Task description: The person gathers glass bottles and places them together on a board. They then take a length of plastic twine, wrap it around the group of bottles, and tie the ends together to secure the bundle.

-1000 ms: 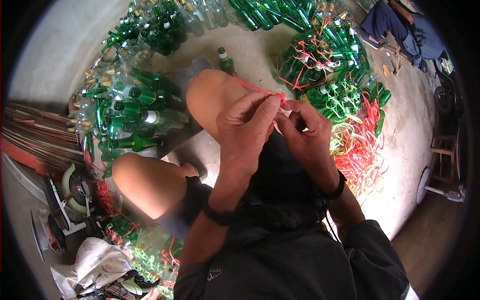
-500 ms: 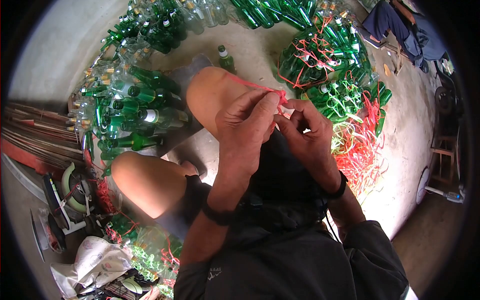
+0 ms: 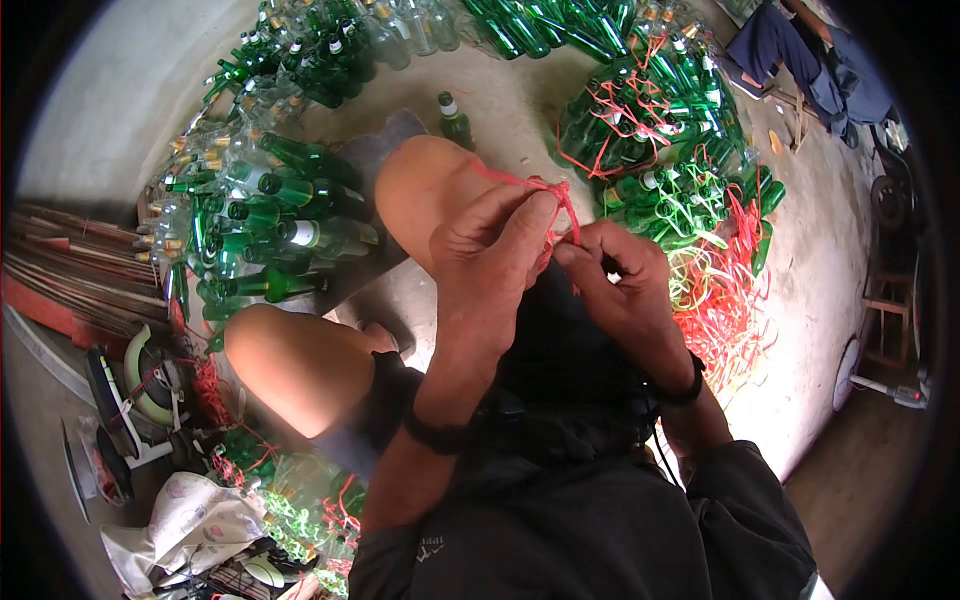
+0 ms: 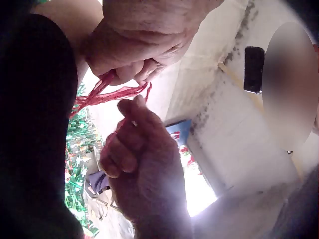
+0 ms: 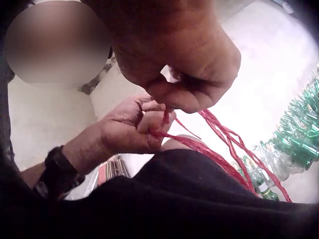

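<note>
Red plastic twine (image 3: 562, 192) runs from over the knee to both hands in the head view. My left hand (image 3: 487, 265) pinches a bunched part of it between thumb and fingers. Just to the right, my right hand (image 3: 622, 280) pinches a strand with thumb and forefinger, its other fingers curled. In the left wrist view several red strands (image 4: 119, 93) stretch away from the left fingers, above the right hand (image 4: 144, 164). The right wrist view has long red strands (image 5: 219, 154) passing below the right hand (image 5: 184, 59). The fingers hide the strand ends.
Green bottles (image 3: 315, 190) lie stacked at the left; one bottle (image 3: 454, 122) stands beyond the knee. Bundled bottles (image 3: 610, 115) tied with red twine are at the upper right, above a tangled red heap (image 3: 725, 320). Another person's legs (image 3: 765, 40) show at the top right.
The right hand has shifted slightly right and down from the left, and a red strand now stretches between them. The left hand has barely moved.
</note>
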{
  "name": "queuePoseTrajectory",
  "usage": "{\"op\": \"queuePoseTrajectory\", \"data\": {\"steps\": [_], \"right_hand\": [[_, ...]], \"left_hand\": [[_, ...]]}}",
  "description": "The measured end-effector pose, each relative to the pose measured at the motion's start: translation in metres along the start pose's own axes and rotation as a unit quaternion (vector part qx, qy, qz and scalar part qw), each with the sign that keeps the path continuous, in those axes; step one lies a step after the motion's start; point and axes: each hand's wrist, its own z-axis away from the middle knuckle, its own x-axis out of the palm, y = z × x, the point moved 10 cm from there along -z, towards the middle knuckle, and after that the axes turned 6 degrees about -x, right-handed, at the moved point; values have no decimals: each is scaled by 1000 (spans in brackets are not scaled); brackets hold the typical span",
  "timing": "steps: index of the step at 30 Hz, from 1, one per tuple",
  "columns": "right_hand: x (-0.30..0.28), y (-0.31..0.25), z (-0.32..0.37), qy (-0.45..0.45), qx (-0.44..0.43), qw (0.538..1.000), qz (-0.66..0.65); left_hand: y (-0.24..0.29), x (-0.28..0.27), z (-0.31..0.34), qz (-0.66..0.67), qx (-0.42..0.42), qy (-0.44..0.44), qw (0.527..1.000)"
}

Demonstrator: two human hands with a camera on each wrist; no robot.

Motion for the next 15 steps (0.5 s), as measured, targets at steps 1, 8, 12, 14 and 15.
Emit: {"op": "queuePoseTrajectory", "data": {"steps": [1,8,12,14,15], "right_hand": [[1,-2,2,-33,27,998,-39],[-11,-30,2,-99,91,986,-102],[-28,-31,-4,-47,139,979,-141],[-32,-31,-10,-44,132,981,-137],[-35,-31,-14,-41,125,982,-132]], "left_hand": [[1,-1,0,-8,6,1,1000],[9,5,1,-76,69,-6,995],[12,10,4,-117,81,-19,990],[14,10,5,-137,97,-23,986],[15,11,5,-138,110,-34,984]]}}
